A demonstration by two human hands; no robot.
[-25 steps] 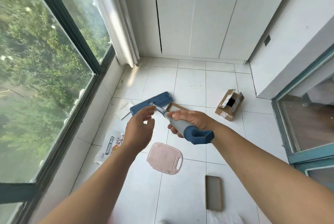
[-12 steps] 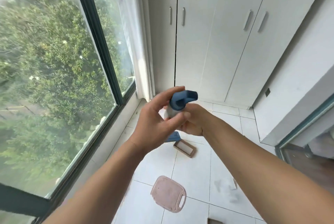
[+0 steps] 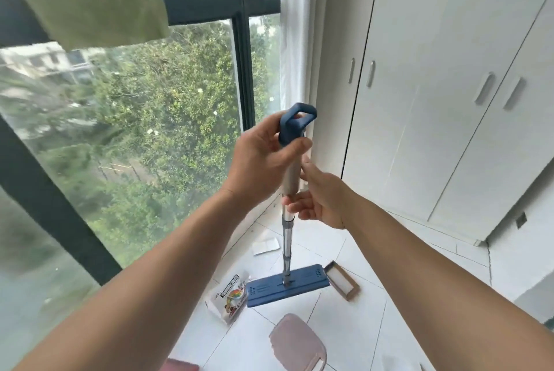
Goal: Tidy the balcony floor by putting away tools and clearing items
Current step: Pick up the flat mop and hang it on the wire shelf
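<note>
A flat mop stands upright in front of me, its blue head (image 3: 286, 284) flat on the white floor tiles and its metal pole (image 3: 287, 246) rising to a grey grip with a blue loop handle (image 3: 296, 123). My left hand (image 3: 259, 160) grips the top of the grip just under the blue loop. My right hand (image 3: 319, 199) holds the pole lower down, fingers curled round the bottom of the grey grip.
On the floor lie a pink cutting board (image 3: 298, 343), a printed plastic packet (image 3: 229, 298), a flat brown-edged box (image 3: 341, 280) and a white card (image 3: 265, 245). White cabinets (image 3: 434, 101) stand to the right, a large window (image 3: 120, 130) with a green cloth (image 3: 93, 15) to the left.
The mop has gone from lying low and slanted to standing upright. My left hand moved up to grip the handle top, and my view lifted toward the window and cabinets.
</note>
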